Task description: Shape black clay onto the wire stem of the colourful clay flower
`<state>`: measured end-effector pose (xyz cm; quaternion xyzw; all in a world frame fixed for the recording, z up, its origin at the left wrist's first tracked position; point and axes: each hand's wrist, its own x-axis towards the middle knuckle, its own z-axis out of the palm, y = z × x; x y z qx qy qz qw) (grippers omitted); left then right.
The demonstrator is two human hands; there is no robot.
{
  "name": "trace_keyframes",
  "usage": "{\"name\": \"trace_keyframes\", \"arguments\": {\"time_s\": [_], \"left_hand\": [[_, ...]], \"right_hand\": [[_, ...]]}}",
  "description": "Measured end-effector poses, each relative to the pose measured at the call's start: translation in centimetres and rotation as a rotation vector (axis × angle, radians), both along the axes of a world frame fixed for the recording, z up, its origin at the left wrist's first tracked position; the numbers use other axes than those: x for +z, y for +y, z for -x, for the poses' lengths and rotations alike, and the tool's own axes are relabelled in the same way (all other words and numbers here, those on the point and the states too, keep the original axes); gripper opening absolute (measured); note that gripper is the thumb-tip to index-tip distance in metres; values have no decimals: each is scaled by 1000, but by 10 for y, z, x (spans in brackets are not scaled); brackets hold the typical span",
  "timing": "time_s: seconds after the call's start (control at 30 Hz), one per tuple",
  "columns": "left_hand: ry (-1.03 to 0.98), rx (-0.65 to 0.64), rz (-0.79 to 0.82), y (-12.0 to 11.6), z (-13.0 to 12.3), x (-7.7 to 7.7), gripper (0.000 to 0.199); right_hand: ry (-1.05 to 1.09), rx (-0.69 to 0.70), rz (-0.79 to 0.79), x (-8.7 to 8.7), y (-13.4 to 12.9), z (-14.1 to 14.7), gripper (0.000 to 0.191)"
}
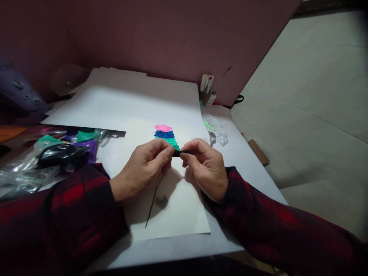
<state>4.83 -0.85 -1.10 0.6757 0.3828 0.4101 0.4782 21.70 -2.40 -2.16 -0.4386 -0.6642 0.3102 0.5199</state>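
Between the fingertips of both hands is a small piece of black clay (178,153), stretched sideways. My left hand (145,166) pinches its left end, and my right hand (208,166) pinches the right end. Below them lies a cream sheet of paper (184,214). On it, just beyond my fingers, are textured bands of pink clay (163,128), blue clay (164,134) and turquoise clay (171,142); my fingers hide the lower edge of the turquoise band. A thin black strand (152,203) runs down the sheet under my left hand.
Plastic bags (28,161) with black, green and purple packets lie at the left. Large white sheets (129,96) lie behind the cream one. At the right are a crumpled clear wrapper (220,132) and, farther back, a holder (207,97) with pens by the wall.
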Motion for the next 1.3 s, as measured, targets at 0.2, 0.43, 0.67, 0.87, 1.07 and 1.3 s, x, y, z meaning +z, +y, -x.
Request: {"name": "trace_keyframes", "arguments": {"time_s": [0.2, 0.43, 0.67, 0.87, 1.07, 1.3], "left_hand": [[-83, 179, 20, 5, 0, -1, 26], [-193, 87, 106, 1, -3, 1, 12], [-163, -16, 176, 1, -2, 3, 15], [-108, -55, 190, 2, -1, 5, 15], [-82, -115, 178, 2, 0, 2, 16], [-49, -63, 170, 3, -1, 3, 13]], "right_hand": [[206, -74, 191, 2, 3, 1, 9], [248, -22, 329, 3, 5, 1, 10], [148, 55, 159, 2, 1, 2, 3], [158, 35, 28, -1, 4, 0, 8], [135, 51, 6, 0, 2, 0, 14], [88, 85, 36, 0, 0, 0, 19]]}}
